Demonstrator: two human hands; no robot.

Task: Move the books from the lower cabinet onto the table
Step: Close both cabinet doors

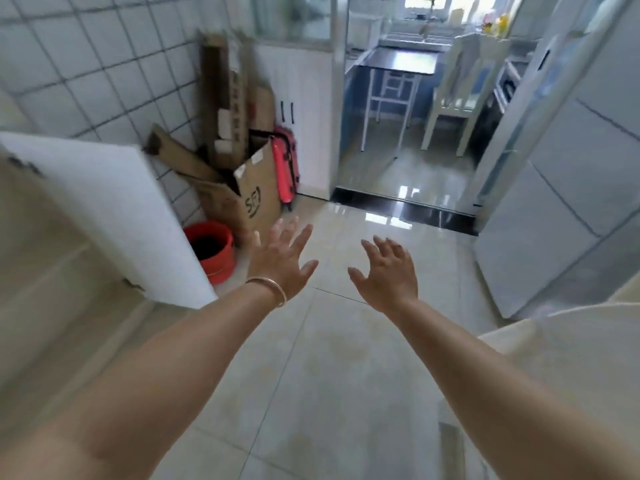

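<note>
Glossy beige floor tiles [346,358] are lit by reflected daylight; white wall tiles [86,64] with dark grout are seen left. Cardboard boxes [242,174], a red bucket [211,249] and a pink suitcase [285,168] are stacked in the corner. Beyond a dark threshold [405,211], a white chair [460,95] and a bright window [429,3] are visible.

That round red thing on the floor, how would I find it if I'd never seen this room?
Look along the tiled wall on the left to the heap of cardboard boxes in the corner. The red bucket stands on the floor just in front of them, beside the open white cabinet door. It is round and low; the pink suitcase stands upright.
</note>
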